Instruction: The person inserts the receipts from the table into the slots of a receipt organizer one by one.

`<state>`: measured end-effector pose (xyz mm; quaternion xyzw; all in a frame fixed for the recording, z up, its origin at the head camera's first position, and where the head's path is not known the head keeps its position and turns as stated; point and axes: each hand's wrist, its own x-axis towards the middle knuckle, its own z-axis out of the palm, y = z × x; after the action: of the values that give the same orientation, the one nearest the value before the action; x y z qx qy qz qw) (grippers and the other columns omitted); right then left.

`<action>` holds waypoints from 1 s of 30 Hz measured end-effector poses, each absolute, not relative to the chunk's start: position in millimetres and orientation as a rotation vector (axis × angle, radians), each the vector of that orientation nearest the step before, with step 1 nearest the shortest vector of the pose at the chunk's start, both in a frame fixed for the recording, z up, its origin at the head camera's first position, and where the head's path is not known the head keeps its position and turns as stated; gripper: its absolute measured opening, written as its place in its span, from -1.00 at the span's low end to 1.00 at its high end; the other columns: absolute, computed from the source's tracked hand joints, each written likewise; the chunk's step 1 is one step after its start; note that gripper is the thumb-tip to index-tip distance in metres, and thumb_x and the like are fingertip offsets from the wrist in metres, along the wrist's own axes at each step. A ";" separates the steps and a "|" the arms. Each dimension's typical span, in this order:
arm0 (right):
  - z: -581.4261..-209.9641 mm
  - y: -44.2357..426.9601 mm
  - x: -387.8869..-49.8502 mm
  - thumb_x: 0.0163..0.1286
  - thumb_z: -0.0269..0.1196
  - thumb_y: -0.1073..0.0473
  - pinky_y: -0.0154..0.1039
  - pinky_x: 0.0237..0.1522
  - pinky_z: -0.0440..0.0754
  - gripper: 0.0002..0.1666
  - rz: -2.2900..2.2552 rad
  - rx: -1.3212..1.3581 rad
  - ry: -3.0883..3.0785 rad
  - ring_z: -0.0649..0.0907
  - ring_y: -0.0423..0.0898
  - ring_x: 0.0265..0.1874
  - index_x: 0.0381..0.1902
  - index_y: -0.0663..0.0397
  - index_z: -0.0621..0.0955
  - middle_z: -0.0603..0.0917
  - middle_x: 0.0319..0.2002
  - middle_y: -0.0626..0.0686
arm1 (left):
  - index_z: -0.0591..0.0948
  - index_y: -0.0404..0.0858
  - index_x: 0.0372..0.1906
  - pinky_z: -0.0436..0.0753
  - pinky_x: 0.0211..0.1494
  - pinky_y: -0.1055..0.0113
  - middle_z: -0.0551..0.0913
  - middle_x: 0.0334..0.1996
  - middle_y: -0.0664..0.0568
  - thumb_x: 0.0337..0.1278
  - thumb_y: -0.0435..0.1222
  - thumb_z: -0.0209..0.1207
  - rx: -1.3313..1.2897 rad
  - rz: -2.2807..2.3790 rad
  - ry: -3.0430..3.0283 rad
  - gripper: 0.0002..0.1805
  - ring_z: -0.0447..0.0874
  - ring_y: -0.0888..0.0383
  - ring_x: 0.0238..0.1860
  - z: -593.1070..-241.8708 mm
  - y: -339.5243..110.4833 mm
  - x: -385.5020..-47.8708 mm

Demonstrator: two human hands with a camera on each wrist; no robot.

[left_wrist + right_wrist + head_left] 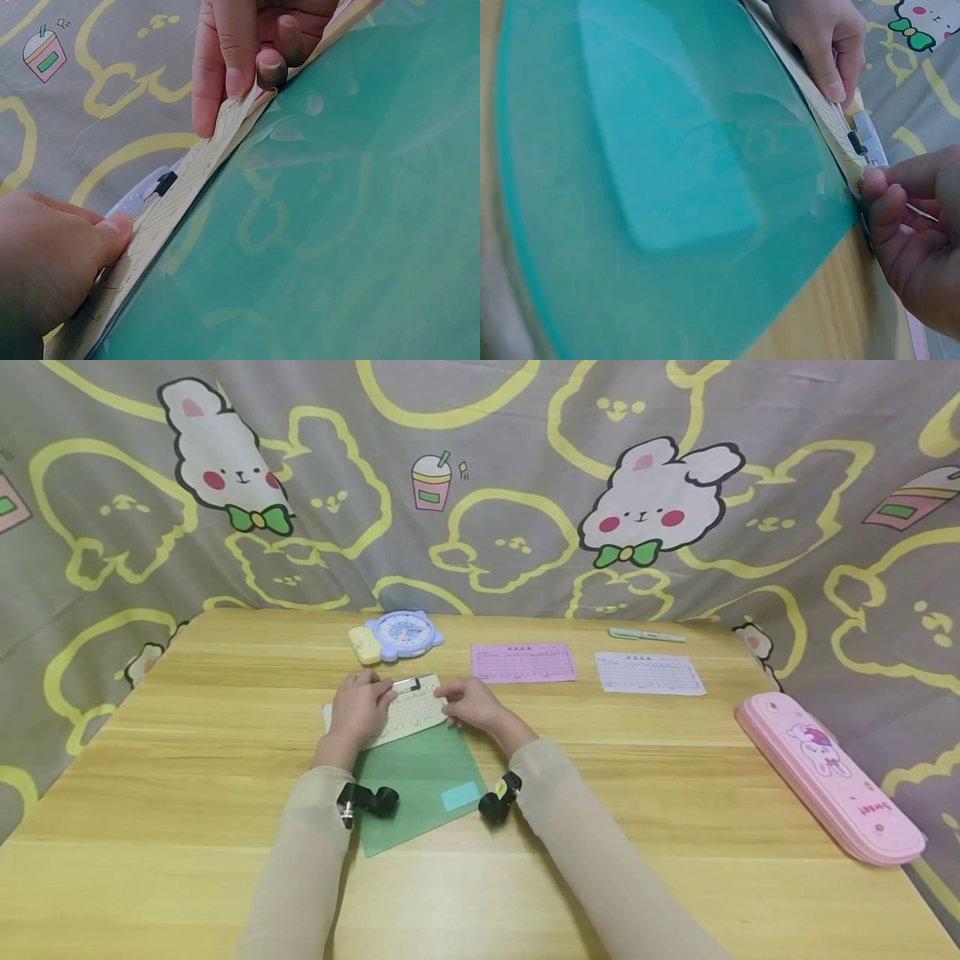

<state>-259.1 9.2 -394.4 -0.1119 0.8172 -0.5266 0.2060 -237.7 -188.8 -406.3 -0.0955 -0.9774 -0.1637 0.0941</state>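
Printed paper [411, 715] lies between the left grip [358, 706] and right grip [474, 702], both closed, pinching its edges.

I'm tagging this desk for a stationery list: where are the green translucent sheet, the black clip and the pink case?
Green translucent sheet [412, 772], head view, on its bare middle.
Black clip [166, 184], left wrist view, on its dark body.
Pink case [831, 778], head view, on the middle of its lid.
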 end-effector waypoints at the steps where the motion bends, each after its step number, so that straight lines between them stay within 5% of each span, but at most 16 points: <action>1: -394.4 9.2 -259.5 0.09 0.14 0.45 -0.37 -0.62 0.46 -0.64 -1.465 -0.316 2.280 0.52 -0.14 -0.66 -0.10 0.20 0.54 0.49 -0.11 0.19 | 0.50 -0.29 -0.01 0.29 -0.17 0.12 0.40 -0.19 -0.12 0.16 -0.19 -0.02 -0.283 -0.485 -2.898 -0.64 0.29 -0.04 -0.23 -406.3 -188.8 -237.9; 30: -399.2 48.2 -248.7 0.07 0.17 0.42 -0.25 -0.48 0.54 -0.56 -1.608 -0.376 2.285 0.55 -0.04 -0.50 -0.02 0.29 0.46 0.50 -0.27 0.14 | 0.48 -0.28 0.02 0.27 -0.19 0.15 0.40 -0.23 -0.09 0.14 -0.17 0.01 -0.243 -0.598 -2.889 -0.61 0.27 0.00 -0.27 -408.2 -190.1 -238.2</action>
<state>-248.7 48.2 -399.2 -0.1317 0.7999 -0.5630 0.1605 -238.2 -190.1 -408.2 -0.0816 -0.9719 -0.2013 0.0906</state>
